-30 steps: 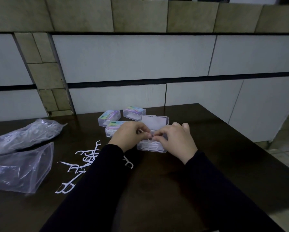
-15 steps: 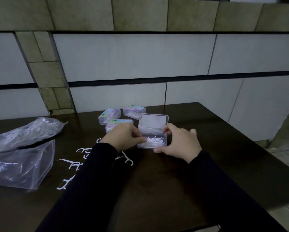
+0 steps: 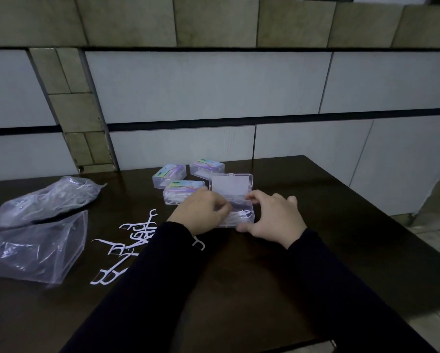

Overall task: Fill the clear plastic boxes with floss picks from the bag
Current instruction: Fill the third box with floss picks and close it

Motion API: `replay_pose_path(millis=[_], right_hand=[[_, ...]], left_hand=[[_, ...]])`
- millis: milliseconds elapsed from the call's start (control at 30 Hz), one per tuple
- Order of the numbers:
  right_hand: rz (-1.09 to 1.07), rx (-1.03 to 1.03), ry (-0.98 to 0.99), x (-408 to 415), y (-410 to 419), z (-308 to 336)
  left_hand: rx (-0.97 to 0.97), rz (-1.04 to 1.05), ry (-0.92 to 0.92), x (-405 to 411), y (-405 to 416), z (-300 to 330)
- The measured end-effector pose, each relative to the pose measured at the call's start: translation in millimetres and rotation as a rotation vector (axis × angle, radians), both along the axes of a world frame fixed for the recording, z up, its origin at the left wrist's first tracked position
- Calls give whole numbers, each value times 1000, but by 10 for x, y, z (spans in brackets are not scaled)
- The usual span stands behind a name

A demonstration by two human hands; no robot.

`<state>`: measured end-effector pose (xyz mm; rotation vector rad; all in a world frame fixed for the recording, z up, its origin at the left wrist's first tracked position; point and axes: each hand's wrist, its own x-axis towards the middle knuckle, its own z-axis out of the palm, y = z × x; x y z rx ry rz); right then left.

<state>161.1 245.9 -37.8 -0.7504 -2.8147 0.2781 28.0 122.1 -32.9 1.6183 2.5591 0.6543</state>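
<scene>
An open clear plastic box (image 3: 242, 217) with its lid (image 3: 231, 186) standing up sits on the dark table, white floss picks inside. My left hand (image 3: 201, 212) holds the box's left side, fingers curled over its edge. My right hand (image 3: 272, 216) grips the right side, thumb at the front corner and fingers at the back. Several loose white floss picks (image 3: 135, 233) lie on the table left of my left arm. A clear bag holding floss picks (image 3: 48, 200) lies at the far left.
Three closed labelled boxes (image 3: 169, 174) (image 3: 207, 168) (image 3: 183, 191) stand behind my left hand. A second, flatter clear bag (image 3: 33, 250) lies at the front left. The table (image 3: 341, 225) ends at the right, beside a tiled wall.
My hands moved from pinching together over the box to holding its two sides. The box shifted slightly on the table.
</scene>
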Motion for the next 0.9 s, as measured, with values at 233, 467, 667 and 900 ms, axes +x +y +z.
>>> replay_pose_path(millis=[233,467,667,900], right_hand=[[-57,54,34,48,-129,23],[78,116,153,79,-646,12],[213,161,171,-68,-1007,-42],[319,195,185,-252,-1267,-12]], left_hand=[[203,23,-14,-3,-176,-48],[280,121,53,117,-403,-143],[370,133,175,79,-862,-27],[-96,318,124,-165,-1505,128]])
